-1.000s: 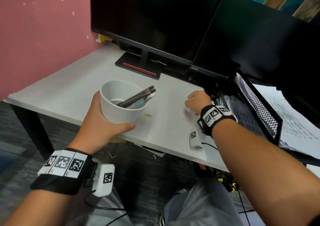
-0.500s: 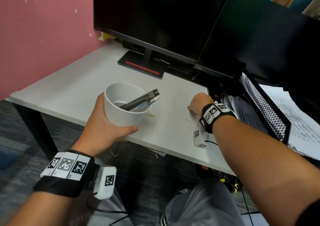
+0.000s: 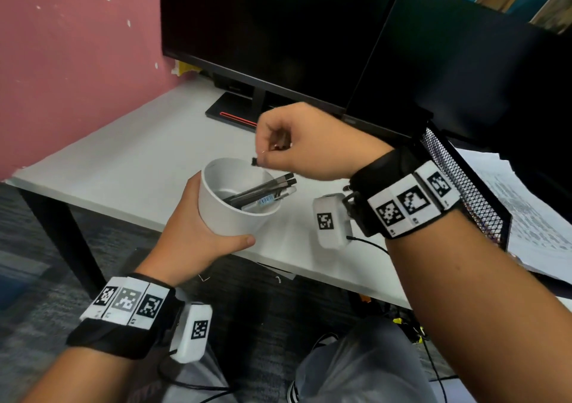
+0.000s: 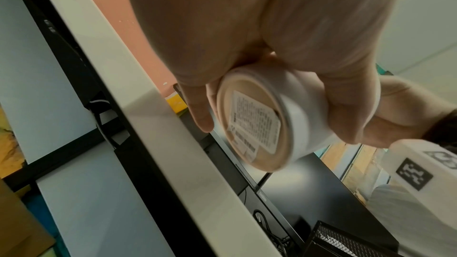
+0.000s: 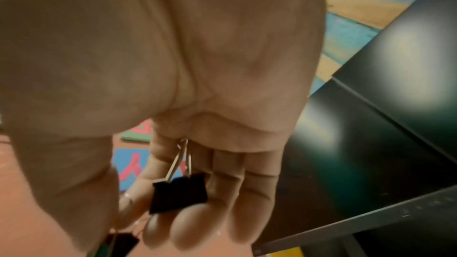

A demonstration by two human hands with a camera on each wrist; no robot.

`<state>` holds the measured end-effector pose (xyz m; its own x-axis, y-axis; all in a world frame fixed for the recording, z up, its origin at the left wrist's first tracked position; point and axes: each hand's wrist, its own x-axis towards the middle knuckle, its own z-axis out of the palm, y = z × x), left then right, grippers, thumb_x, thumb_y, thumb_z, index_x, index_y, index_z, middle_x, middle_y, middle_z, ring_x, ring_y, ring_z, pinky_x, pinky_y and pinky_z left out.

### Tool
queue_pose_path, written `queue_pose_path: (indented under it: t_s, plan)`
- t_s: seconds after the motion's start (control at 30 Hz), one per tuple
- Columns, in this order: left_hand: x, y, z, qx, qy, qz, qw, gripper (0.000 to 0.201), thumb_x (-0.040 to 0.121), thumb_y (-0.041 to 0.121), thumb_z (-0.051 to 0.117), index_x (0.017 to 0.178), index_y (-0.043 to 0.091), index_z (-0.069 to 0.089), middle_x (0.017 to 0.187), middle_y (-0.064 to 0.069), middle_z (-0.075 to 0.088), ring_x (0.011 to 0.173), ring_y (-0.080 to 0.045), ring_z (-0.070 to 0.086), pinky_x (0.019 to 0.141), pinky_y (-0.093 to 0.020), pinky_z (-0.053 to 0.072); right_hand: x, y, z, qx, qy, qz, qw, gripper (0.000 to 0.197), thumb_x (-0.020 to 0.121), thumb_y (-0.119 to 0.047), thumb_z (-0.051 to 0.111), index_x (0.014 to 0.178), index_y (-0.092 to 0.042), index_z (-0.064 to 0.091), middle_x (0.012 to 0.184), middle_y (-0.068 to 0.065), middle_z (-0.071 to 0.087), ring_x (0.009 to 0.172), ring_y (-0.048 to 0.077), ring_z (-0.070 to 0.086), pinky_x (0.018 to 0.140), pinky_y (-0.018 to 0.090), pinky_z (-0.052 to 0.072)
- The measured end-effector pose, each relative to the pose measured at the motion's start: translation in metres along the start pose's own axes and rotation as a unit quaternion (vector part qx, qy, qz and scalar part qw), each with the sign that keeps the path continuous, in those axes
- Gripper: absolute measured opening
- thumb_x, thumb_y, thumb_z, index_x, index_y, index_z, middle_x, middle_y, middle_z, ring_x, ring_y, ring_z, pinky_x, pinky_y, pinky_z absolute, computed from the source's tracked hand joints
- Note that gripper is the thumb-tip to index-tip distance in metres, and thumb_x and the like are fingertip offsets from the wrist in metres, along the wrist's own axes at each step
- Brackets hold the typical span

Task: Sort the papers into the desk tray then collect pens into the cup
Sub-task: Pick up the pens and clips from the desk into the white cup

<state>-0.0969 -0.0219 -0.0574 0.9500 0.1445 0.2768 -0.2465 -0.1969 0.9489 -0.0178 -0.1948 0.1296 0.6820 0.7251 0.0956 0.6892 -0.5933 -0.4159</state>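
White cup [image 3: 230, 207] sat tilted in my left hand [image 3: 192, 235], thumb on the near wall and fingers curled round the far side, held just off the front edge of the worktop [image 3: 123, 167]. From the left wrist view I could see its tan base with a printed label [image 4: 254, 124] facing the camera. Several pens [image 3: 264, 190] lay slanted inside, their ends resting against the right side of the rim. My right hand [image 3: 306, 145] hovered directly above the cup's mouth, fingers curled downward. The right wrist view showed a black binder clip [image 5: 179, 192] with its wire handles lying against those curled fingers [image 5: 188, 228], and a second dark clip [image 5: 123, 241] blurred at the thumb side; I could not tell exactly how that one was gripped. To the right stood the black mesh desk tray [image 3: 464, 186], papers [image 3: 532, 214] stacked in and past it. Two dark monitors [image 3: 278, 31] filled the back of the worktop.
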Motion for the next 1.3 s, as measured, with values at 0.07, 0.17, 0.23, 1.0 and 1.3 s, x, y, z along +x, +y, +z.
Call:
queue_pose_path:
  t_s: [0.07, 0.17, 0.23, 1.0, 1.3]
  plan:
    - [-0.001, 0.002, 0.001, -0.006, -0.004, 0.001, 1.000, 0.114, 0.046, 0.040, 0.096, 0.146, 0.033, 0.040, 0.136, 0.016, 0.059, 0.122, 0.001, 0.060, 0.097, -0.026, 0.050, 0.001, -0.007, 0.010, -0.020, -0.024, -0.019, 0.999, 0.013, 0.091, -0.008, 0.070, 0.100, -0.017, 0.074, 0.097, -0.009, 0.072, 0.089, 0.004, 0.067, 0.079, 0.014, 0.054]
    - [-0.001, 0.003, 0.001, -0.009, -0.003, 0.000, 1.000, 0.115, 0.047, 0.037, 0.097, 0.147, 0.033, 0.039, 0.137, 0.016, 0.058, 0.124, 0.000, 0.059, 0.099, -0.030, 0.050, -0.001, -0.008, 0.016, 0.001, -0.043, -0.026, 0.999, 0.036, 0.092, 0.003, 0.060, 0.115, -0.023, 0.071, 0.119, -0.010, 0.070, 0.114, 0.003, 0.067, 0.094, 0.015, 0.054]
    - [-0.001, 0.002, -0.001, 0.001, 0.005, -0.003, 1.000, 0.111, 0.048, 0.037, 0.096, 0.144, 0.034, 0.041, 0.134, 0.017, 0.059, 0.122, 0.002, 0.059, 0.097, -0.027, 0.050, -0.004, -0.003, 0.012, 0.092, -0.003, -0.026, 0.995, 0.047, 0.091, 0.014, 0.052, 0.120, -0.018, 0.070, 0.127, -0.006, 0.070, 0.125, 0.008, 0.067, 0.104, 0.023, 0.055]
    - [0.002, 0.004, -0.015, -0.003, 0.026, 0.004, 1.000, 0.113, 0.043, 0.047, 0.093, 0.143, 0.034, 0.042, 0.133, 0.013, 0.061, 0.119, -0.003, 0.061, 0.086, -0.020, 0.048, -0.044, 0.147, 0.075, -0.092, -0.053, 0.373, 0.922, 0.022, 0.086, -0.005, 0.075, 0.104, -0.018, 0.076, 0.109, -0.001, 0.070, 0.102, 0.022, 0.069, 0.090, 0.032, 0.059]
    - [0.003, 0.005, -0.022, -0.007, 0.044, 0.003, 0.999, 0.109, 0.046, 0.036, 0.099, 0.140, 0.037, 0.043, 0.131, 0.015, 0.061, 0.115, 0.005, 0.060, 0.083, -0.013, 0.047, -0.032, 0.127, 0.078, 0.366, 0.037, 0.385, 0.846, 0.016, 0.090, 0.009, 0.050, 0.082, 0.000, 0.060, 0.076, 0.020, 0.067, 0.066, 0.035, 0.067, 0.056, 0.041, 0.060]
